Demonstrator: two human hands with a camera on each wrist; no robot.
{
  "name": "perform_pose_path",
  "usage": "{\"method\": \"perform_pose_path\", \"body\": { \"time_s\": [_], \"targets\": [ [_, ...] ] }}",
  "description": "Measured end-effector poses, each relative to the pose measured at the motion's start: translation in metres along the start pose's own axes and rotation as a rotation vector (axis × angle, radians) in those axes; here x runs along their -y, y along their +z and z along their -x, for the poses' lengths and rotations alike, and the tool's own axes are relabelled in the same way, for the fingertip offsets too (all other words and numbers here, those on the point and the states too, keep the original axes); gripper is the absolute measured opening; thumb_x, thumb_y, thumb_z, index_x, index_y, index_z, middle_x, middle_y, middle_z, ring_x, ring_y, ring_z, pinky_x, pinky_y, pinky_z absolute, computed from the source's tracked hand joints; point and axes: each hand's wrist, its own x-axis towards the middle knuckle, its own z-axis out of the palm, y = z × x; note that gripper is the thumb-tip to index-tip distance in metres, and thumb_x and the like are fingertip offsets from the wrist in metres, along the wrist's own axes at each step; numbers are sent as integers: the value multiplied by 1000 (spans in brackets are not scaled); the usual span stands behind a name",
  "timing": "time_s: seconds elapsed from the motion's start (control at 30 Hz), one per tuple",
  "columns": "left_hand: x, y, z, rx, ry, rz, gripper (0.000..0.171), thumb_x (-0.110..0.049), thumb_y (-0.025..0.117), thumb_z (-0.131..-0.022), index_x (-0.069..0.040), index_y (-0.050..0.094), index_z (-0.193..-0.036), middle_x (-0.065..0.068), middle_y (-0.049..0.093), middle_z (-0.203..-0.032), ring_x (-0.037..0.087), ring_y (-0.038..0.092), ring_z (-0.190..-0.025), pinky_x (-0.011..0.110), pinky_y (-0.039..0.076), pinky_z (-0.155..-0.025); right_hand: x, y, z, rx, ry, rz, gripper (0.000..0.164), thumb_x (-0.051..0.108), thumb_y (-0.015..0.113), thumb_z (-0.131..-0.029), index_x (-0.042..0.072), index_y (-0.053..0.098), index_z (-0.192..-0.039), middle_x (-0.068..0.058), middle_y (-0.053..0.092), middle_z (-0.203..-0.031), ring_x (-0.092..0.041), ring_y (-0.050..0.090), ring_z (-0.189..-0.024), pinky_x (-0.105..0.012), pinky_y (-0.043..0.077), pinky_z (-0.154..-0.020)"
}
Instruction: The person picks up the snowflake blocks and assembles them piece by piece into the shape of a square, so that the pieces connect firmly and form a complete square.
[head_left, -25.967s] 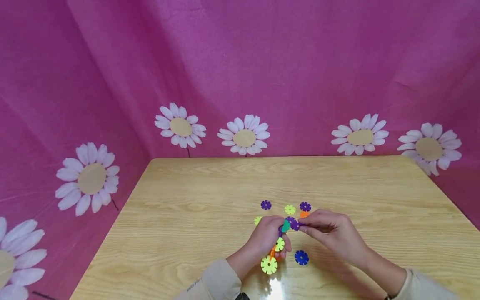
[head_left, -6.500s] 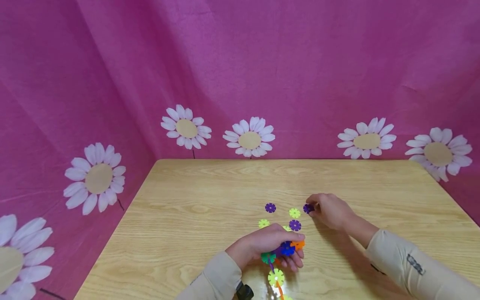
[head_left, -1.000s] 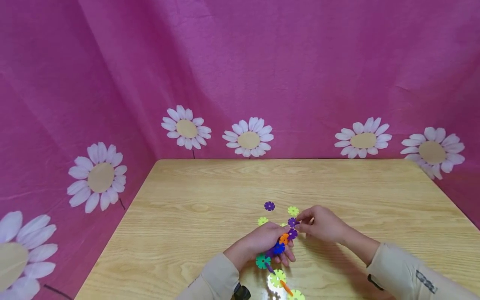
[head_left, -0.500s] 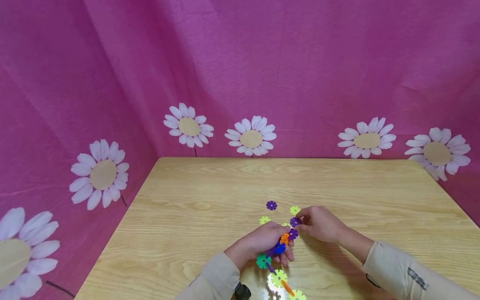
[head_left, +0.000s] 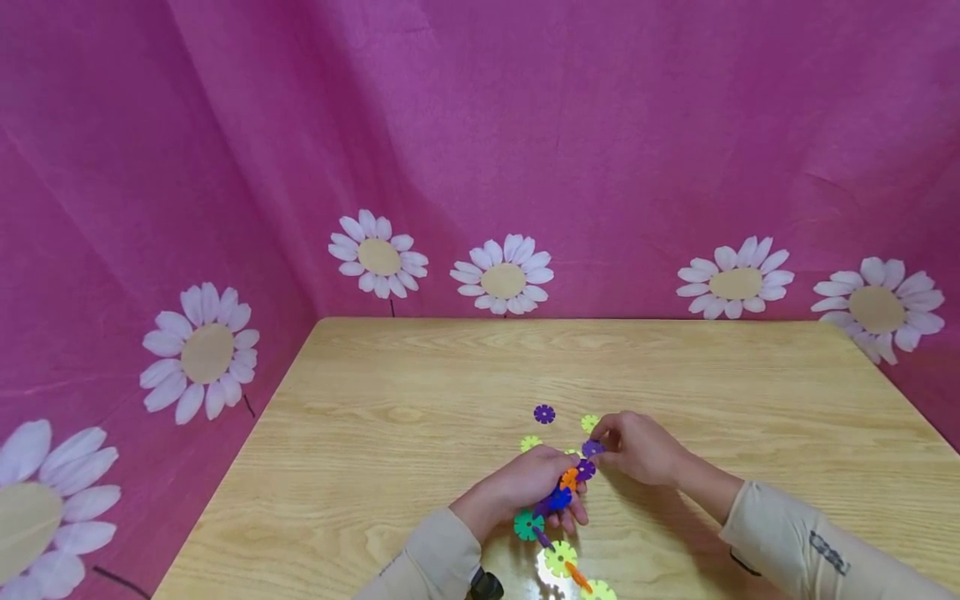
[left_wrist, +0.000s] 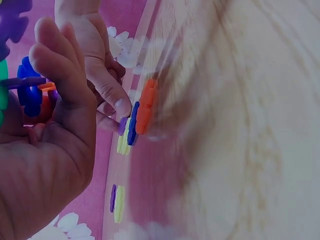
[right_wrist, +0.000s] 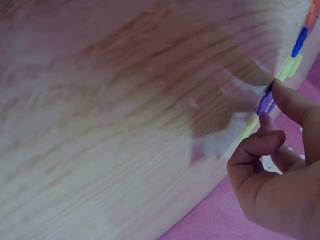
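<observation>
My left hand (head_left: 525, 479) grips a chain of notched plastic snowflake discs. Along it run a purple disc (head_left: 586, 469), an orange disc (head_left: 568, 479), a blue disc (head_left: 558, 498) and a green disc (head_left: 528, 525). Its lower end hangs toward the table's near side with a yellow disc (head_left: 560, 558). Just beyond the chain's purple end, my right hand (head_left: 641, 448) pinches another purple disc (head_left: 592, 448) between thumb and finger. That loose purple disc (right_wrist: 265, 101) shows at the fingertips in the right wrist view. In the left wrist view, curled fingers partly hide the chain.
On the wooden table (head_left: 420, 400) lie a purple disc (head_left: 544, 414) and yellow discs (head_left: 530, 443), one yellow disc (head_left: 590, 423) close to the right hand. The left wrist view also shows an orange disc (left_wrist: 146, 106) near a blue one. A pink flowered cloth (head_left: 600, 150) surrounds the table.
Over the longer span, blue, orange and purple discs have joined the chain. The right hand has come back from the far right and now tilts a purple disc that lay flat on the table.
</observation>
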Motion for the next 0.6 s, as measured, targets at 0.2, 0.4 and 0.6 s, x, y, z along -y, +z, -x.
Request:
{"method": "perform_pose_path", "body": {
  "time_s": [0.2,0.4,0.6],
  "targets": [
    [1,2,-1,-18,5,21,37,-28,38,-107,-3,58,-88,5,68,-66,10,60,-49,19,45,-43,1,0,2,-28,-4,-41,19,6,83,-77,10,69,-90,2,63,-78,-10,54,-71,-23,45,-62],
    [2,2,-2,-31,13,27,37,-27,36,-107,-5,57,-86,5,67,-66,10,59,-48,19,45,-43,1,1,8,-92,12,-75,17,7,81,-80,10,69,-91,4,67,-80,-6,59,-72,-21,50,-63],
    [3,3,-4,-42,26,19,37,-27,36,-107,-5,56,-85,5,68,-65,10,60,-47,19,45,-43,3,-2,16,-163,27,-99,8,8,78,-84,10,71,-86,5,68,-78,-6,60,-70,-20,51,-62]
  ]
}}
